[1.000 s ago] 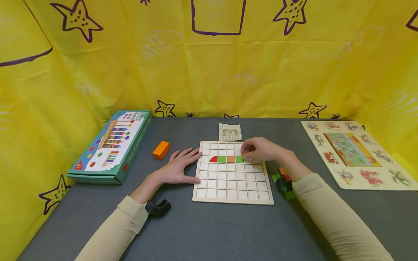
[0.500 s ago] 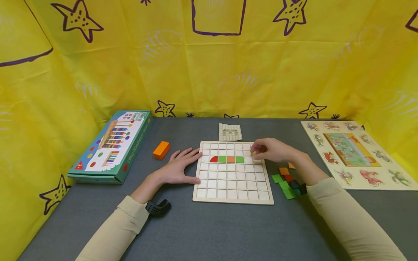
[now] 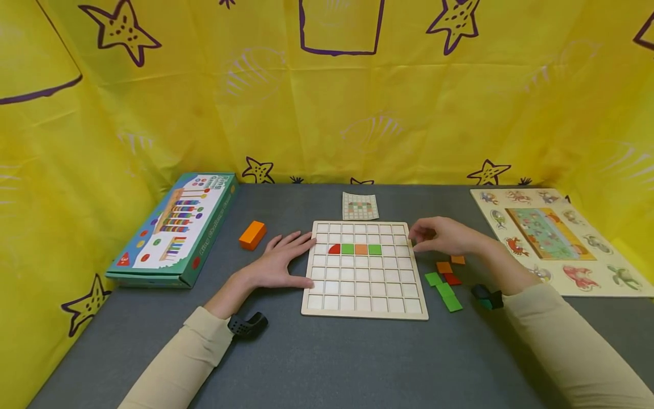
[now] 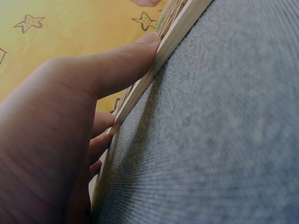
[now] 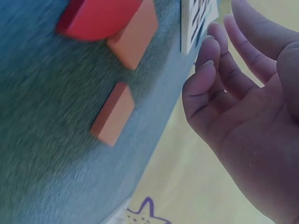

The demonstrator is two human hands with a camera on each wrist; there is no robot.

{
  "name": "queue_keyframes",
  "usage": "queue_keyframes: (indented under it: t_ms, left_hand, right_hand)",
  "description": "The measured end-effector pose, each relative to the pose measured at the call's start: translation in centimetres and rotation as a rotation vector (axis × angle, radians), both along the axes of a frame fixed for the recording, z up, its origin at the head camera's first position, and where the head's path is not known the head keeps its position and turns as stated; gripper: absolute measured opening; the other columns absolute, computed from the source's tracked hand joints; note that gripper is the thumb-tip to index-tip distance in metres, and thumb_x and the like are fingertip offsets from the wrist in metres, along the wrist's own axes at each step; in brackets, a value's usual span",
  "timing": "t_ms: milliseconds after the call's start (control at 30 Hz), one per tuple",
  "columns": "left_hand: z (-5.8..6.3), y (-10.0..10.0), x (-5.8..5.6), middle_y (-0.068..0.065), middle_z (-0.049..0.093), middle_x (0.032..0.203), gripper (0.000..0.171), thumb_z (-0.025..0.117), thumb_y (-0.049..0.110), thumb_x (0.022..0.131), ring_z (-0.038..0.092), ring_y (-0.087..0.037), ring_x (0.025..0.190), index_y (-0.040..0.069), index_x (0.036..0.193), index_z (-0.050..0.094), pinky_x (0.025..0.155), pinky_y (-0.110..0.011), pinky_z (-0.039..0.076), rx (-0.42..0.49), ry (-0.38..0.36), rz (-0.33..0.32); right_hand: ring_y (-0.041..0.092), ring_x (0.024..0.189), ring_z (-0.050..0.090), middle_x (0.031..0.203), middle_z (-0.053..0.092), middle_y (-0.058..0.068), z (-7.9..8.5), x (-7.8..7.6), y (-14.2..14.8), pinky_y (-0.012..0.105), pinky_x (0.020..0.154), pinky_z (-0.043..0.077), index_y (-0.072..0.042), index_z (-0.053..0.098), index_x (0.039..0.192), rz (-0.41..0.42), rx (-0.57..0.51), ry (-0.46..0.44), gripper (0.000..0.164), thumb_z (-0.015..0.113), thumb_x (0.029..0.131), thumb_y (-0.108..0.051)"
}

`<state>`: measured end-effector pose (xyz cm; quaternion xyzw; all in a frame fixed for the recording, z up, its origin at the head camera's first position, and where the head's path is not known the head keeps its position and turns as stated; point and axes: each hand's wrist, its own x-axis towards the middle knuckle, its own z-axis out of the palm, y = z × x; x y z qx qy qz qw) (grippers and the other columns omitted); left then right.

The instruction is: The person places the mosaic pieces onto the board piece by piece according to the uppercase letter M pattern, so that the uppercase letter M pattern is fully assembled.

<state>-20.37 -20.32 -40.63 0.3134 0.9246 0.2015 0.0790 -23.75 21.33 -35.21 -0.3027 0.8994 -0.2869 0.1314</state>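
A wooden grid board (image 3: 363, 290) lies on the grey table. One row of it holds a red quarter-round tile (image 3: 335, 249), a green tile (image 3: 347, 249), an orange tile (image 3: 361, 250) and a second green tile (image 3: 375, 250). My left hand (image 3: 278, 266) rests along the board's left edge with fingers spread; its thumb (image 4: 126, 65) touches the rim in the left wrist view. Beside the board's upper right edge hovers my right hand (image 3: 445, 236), fingers loosely bent, nothing between them in the right wrist view.
Several loose tiles, among them a green tile (image 3: 452, 302) and a red tile (image 3: 452, 279), lie right of the board. A pattern card (image 3: 360, 207) sits behind it. An orange block (image 3: 252, 235) and a game box (image 3: 176, 230) are left; a sea-animal puzzle board (image 3: 557, 276) is right.
My right hand has moved right, from the right-hand green tile to beyond the board's edge, leaving that tile in its cell. More loose tiles show. The left hand has stayed in place.
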Motion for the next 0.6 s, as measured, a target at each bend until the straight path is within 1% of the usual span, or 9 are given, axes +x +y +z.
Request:
queue_keyframes:
  t_ms: [300,600]
  left_hand:
    - [0.1,0.0,0.1,-0.005,0.021,0.166,0.1,0.072,0.062,0.084,0.01,-0.031,0.153,0.016,0.162,0.028,0.114,-0.062,0.0,-0.001,-0.007,0.003]
    - [0.2,0.1,0.1,-0.006,0.022,0.166,0.1,0.073,0.06,0.084,0.01,-0.032,0.153,0.015,0.162,0.028,0.114,-0.062,0.001,-0.002,0.001,0.003]
  right_hand:
    - [0.019,0.082,0.055,0.088,0.06,-0.002,-0.1,1.2,2.0,0.033,0.075,0.048,-0.002,0.067,0.111,0.001,0.02,-0.032,0.023,0.075,0.093,-0.014]
    - [0.017,0.082,0.055,0.089,0.06,-0.003,-0.8,2.3,3.6,0.03,0.074,0.047,-0.003,0.067,0.111,-0.026,0.012,-0.045,0.025,0.075,0.093,-0.018]
